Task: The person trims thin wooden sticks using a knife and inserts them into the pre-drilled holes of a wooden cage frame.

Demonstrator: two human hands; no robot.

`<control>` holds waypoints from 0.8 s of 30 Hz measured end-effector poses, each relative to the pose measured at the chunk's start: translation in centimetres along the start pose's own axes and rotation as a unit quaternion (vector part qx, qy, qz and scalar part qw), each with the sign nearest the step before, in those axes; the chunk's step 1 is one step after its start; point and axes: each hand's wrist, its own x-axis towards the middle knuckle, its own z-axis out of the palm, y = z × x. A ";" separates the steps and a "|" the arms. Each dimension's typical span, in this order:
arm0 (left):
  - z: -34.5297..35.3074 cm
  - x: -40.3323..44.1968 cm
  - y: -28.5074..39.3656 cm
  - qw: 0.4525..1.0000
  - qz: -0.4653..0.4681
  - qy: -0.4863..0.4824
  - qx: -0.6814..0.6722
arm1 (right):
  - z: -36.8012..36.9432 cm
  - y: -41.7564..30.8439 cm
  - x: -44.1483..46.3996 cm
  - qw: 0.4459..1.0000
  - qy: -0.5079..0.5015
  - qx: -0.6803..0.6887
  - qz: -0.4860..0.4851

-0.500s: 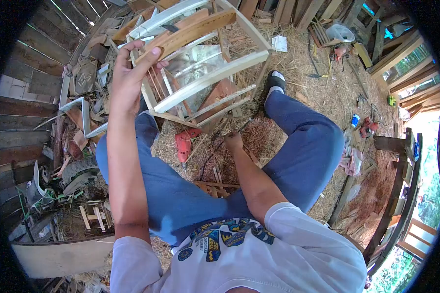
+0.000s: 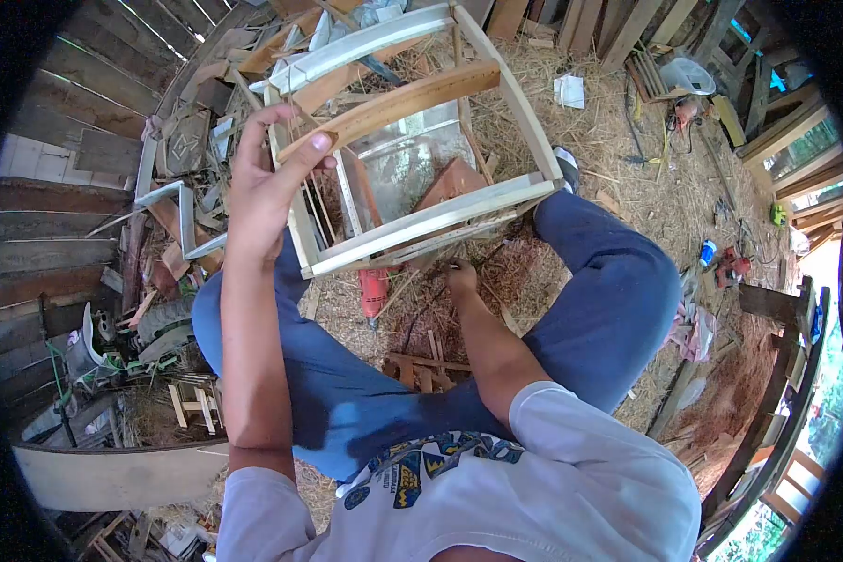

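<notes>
The wooden frame (image 2: 440, 222) looks largely joined; the left hand (image 2: 264, 192) grips a curved slat (image 2: 412, 101), its fixing unclear; what the right hand (image 2: 460, 278) holds, I can't tell.

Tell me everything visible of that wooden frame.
The wooden frame is open, built of pale bars, apparently wood, with a browner curved bar spanning it. It is tilted in front of the person, its near edge partly hiding the red drill. The left hand grips the browner bar's left end; what supports the frame below is hidden.
</notes>
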 end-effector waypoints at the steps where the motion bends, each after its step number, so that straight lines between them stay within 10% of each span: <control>1: 0.1 0.0 0.0 1.000 -0.003 0.003 0.004 | 1.4 3.3 2.5 1.000 0.024 -0.007 -0.011; 17: 0.6 -1.8 -1.2 0.997 0.064 -0.025 0.031 | -5.3 -0.1 -1.9 0.988 0.138 -0.065 -0.016; 24: 1.8 -3.3 -2.4 0.987 0.120 -0.043 0.093 | -10.8 0.8 4.4 0.926 0.363 0.076 -0.067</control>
